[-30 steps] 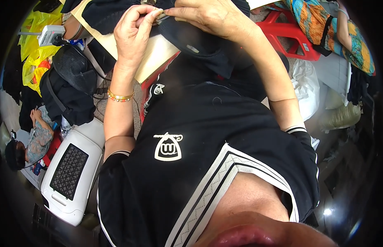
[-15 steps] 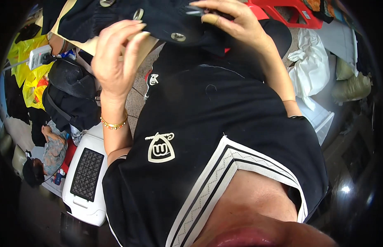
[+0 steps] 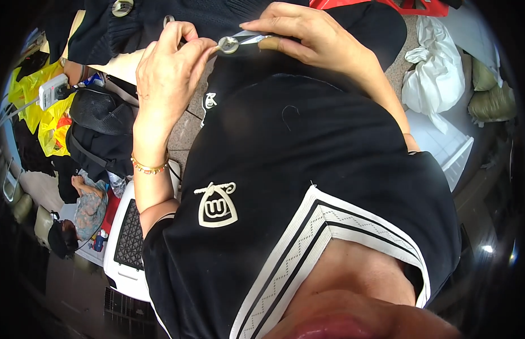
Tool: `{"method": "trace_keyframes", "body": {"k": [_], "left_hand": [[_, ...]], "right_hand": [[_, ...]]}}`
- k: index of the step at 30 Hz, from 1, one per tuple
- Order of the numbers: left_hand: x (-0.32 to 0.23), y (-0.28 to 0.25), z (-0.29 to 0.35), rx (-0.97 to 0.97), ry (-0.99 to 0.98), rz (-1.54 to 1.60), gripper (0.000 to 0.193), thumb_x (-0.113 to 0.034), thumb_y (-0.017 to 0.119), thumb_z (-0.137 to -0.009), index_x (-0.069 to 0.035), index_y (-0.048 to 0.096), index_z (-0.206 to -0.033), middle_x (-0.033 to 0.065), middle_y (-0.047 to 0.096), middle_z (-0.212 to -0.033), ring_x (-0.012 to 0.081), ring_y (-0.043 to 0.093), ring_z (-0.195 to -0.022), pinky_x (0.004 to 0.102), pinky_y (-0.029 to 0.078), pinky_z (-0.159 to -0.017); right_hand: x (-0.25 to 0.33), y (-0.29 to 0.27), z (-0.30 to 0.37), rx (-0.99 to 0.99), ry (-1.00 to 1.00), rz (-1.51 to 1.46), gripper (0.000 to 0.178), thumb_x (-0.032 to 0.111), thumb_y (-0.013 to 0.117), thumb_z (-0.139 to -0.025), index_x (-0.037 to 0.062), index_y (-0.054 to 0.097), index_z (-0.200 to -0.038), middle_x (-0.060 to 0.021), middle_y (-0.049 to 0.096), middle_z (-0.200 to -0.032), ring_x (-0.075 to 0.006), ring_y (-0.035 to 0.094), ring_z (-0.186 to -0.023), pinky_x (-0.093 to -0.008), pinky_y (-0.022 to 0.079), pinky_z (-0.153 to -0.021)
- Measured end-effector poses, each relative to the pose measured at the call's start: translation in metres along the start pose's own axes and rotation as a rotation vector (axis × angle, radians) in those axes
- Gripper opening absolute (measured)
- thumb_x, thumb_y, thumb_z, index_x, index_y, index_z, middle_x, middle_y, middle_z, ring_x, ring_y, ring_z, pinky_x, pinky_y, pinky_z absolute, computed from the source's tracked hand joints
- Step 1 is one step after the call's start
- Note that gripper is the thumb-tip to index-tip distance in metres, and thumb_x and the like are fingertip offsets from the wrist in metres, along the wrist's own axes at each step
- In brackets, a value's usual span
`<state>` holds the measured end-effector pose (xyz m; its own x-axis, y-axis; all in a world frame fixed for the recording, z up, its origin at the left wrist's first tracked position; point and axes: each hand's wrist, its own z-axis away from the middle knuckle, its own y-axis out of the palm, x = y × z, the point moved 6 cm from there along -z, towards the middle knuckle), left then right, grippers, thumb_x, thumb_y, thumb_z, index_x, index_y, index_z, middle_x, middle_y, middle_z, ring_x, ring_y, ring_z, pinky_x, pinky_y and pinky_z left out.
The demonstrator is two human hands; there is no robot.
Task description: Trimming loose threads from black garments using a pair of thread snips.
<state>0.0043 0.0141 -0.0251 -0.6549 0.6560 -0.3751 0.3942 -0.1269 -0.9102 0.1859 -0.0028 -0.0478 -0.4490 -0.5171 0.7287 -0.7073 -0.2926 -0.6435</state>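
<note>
- Two hands in use near the top of the view. Left hand [image 3: 176,70]: thumb and fingertips pinched together at the near edge of a round marbled button [image 3: 228,44]. Right hand [image 3: 310,37]: closed on small metal snips [image 3: 249,38], blades toward the button.
- Button position: between the hands, above the wearer's lap, in front of the dark knit garment [image 3: 147,28]. Whether a thread or cloth joins it to the garment: cannot tell.
- Risk 1, nicked knit. Likely cause: garment folds lying close behind the blades, dark on dark; a loose stitch could be caught.
- Risk 2, cut fingertip. Cause: left fingertips sit just beside the button, the blade tips just across from them; a slip would cross a short gap.
- Risk 3, dropped button. Cause: small, smooth rim held by fingertips only; if it comes free it could fall into the lap or to the tiled floor [image 3: 186,127].
- Risk 4, garment sliding. Cause: cloth drapes past the pale desk [image 3: 126,69]; its own weight could drag the button askew. Second button [image 3: 122,7] lies well apart on the knit, upper left.
- Blade opening: too small to judge.
</note>
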Motion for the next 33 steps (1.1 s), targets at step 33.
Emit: {"method": "trace_keyframes", "body": {"k": [33], "left_hand": [[0.005, 0.008, 0.014, -0.088, -0.012, 0.024, 0.012, -0.014, 0.073, -0.076, -0.012, 0.066, -0.085, 0.0008, 0.053, -0.09, 0.0194, 0.055, -0.072, 0.0305, 0.046, -0.064]], "right_hand": [[0.007, 0.017, -0.004, 0.042, -0.004, 0.09, 0.028, 0.018, 0.066, -0.083, 0.0079, 0.066, -0.109, -0.0053, 0.058, -0.085, -0.023, 0.063, -0.082, -0.0337, 0.051, -0.067]]}}
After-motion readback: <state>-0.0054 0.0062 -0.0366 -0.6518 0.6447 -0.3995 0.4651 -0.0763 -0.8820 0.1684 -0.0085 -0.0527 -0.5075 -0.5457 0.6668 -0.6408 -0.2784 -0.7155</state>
